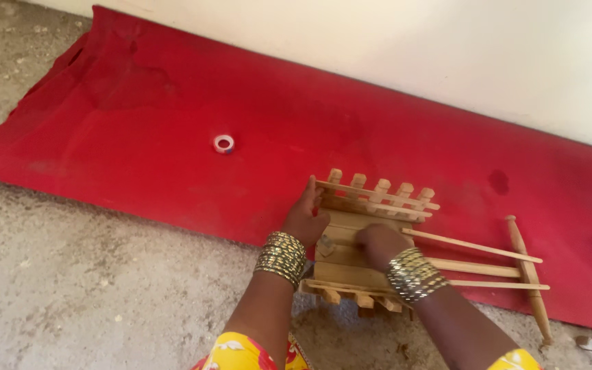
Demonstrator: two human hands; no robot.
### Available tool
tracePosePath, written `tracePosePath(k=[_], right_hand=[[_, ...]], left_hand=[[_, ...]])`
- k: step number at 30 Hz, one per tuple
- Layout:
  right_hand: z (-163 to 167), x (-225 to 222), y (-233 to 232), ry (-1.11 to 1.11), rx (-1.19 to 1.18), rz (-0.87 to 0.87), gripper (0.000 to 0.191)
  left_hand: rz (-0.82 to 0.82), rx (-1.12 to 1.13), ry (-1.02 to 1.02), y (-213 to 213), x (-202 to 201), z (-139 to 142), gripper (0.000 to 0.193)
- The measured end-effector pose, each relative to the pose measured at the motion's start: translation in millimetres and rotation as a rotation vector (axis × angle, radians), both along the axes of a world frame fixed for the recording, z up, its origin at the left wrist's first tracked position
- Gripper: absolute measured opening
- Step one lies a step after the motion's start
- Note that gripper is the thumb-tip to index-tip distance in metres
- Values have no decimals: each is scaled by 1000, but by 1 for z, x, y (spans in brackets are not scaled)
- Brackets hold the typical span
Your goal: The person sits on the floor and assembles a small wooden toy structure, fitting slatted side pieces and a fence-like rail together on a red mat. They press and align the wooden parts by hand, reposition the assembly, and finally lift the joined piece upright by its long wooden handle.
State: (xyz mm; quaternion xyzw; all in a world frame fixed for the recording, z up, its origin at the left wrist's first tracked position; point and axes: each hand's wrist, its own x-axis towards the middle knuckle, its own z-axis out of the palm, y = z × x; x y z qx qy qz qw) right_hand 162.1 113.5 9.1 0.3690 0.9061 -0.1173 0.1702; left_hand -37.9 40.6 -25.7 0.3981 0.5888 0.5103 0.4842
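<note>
so far: left hand [304, 219] gripping end of small wooden slatted frame [361, 236] at red mat [138, 137] edge, right hand [380, 244] curled on its planks, fingers hidden. both rails up; loose sticks [474, 264] beside, tape roll [223, 143] well apart.

1. A mat [138, 130] is spread on the floor [70, 274], along the foot of a wall [447, 48] behind it.
2. A wooden frame [364, 236] is set at the near edge of the mat, its near end overhanging onto the floor.
3. The left hand [304, 219] is placed against the frame's left side; the right hand [380, 245] is laid on its top, towards the middle.
4. A roll of tape [223, 143] is found on the mat, behind and left of the frame, well apart from it.
5. Long sticks [474, 264] are extended rightward from the frame to a turned post [529, 277], which is laid across their ends.
</note>
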Motion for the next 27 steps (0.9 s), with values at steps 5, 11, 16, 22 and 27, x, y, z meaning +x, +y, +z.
tracePosePath(k=[5, 11, 16, 22, 27], right_hand=[[-8, -14, -10, 252, -139, 139, 17], [-3, 70, 36, -54, -74, -145, 17], [-2, 169, 54, -86, 61, -324, 18], [-23, 209, 12, 318, 191, -364, 20], [-30, 174, -13, 312, 95, -229, 28]], left_hand=[[19, 35, 28, -3, -1, -4, 94], [-5, 35, 304, -15, 7, 13, 92], [-128, -341, 691, -34, 19, 22, 64], [-181, -481, 702, -50, -3, 11, 53], [-188, -401, 747, -63, -10, 13, 48]])
